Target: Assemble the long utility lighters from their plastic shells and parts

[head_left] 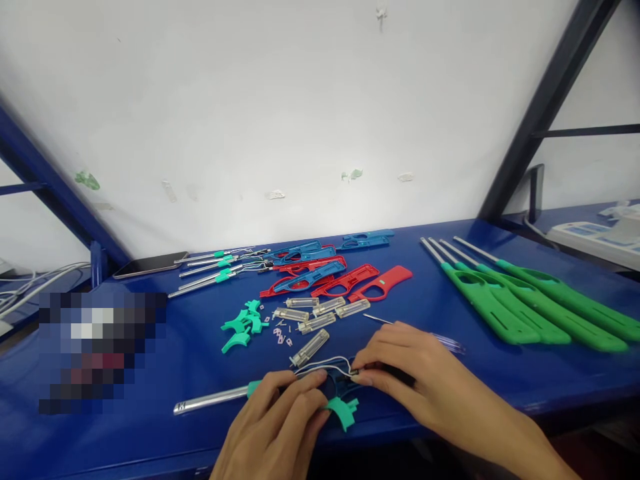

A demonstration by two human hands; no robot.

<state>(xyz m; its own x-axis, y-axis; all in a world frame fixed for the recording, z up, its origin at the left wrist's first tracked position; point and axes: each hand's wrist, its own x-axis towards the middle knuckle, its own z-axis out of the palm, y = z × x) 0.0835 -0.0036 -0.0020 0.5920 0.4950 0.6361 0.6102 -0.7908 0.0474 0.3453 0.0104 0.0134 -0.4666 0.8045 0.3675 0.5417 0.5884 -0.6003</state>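
Note:
At the table's front edge my left hand (pixel 280 423) is closed round a part-built gas lighter, pressing its dark blue shell (pixel 340 383) down. A metal tube (pixel 215 400) sticks out to the left of that hand, and a teal trigger (pixel 343 412) shows below its fingertips. My right hand (pixel 400 370) pinches a small black igniter piece at the end of looped white wires (pixel 325 363), just over the shell. Its far end is hidden by the fingers. Just beyond the hands lies a clear fuel tank (pixel 310 348).
Behind are several clear tanks (pixel 353 307), teal triggers (pixel 245 325), red shells (pixel 383 283), blue shells (pixel 367 239) and wired metal tubes (pixel 200 283). Several green lighters (pixel 520 300) lie right. A screwdriver (pixel 447 343) lies behind my right hand; a phone (pixel 150 265) sits back left.

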